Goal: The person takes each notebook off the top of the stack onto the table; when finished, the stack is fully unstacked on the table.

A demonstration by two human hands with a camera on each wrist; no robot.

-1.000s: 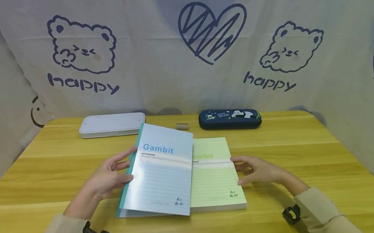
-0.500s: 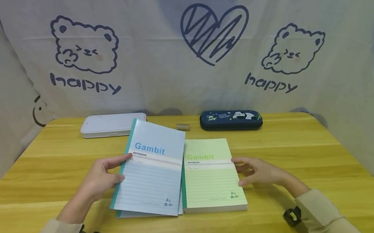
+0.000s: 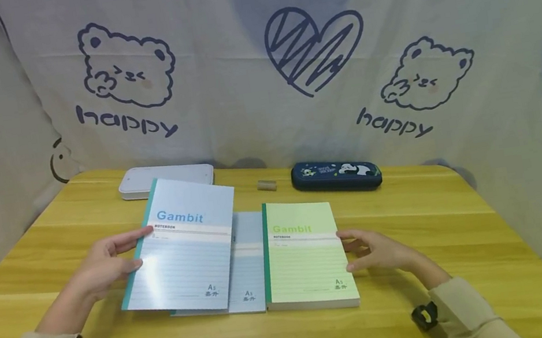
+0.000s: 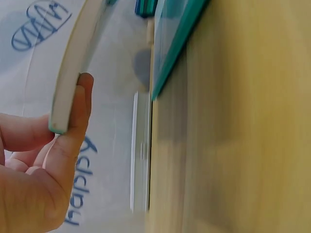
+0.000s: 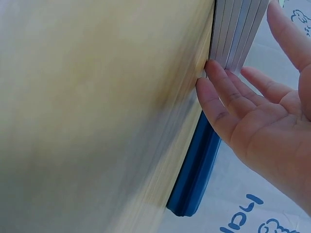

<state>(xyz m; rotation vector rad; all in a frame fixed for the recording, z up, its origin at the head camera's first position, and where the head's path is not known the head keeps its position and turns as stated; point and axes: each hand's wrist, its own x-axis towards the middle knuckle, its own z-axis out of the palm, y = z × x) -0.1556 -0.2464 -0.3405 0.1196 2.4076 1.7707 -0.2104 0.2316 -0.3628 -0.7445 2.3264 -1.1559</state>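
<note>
My left hand (image 3: 99,270) pinches a blue Gambit notebook (image 3: 177,247) by its teal spine. The left wrist view shows this notebook (image 4: 73,73) raised off the table, thumb on one cover and fingers on the other. Partly hidden below it, another blue notebook (image 3: 247,266) lies on the table. To the right of that sits a green Gambit notebook (image 3: 304,251) with a dark green spine, on top of a stack. In the right wrist view the stack (image 5: 233,36) is several notebooks thick. My right hand (image 3: 380,249) touches its right side with extended fingertips (image 5: 211,68).
A white case (image 3: 182,175) lies at the back left, overlapped by the raised notebook in the head view. A small brownish cylinder (image 3: 266,185) and a dark blue panda pencil case (image 3: 335,176) are at the back. A printed cloth (image 3: 229,99) hangs behind the wooden table (image 3: 446,213).
My left hand has carried the blue notebook leftward off the green one, uncovering the green cover and part of the lower blue notebook. The right hand stays at the stack's side.
</note>
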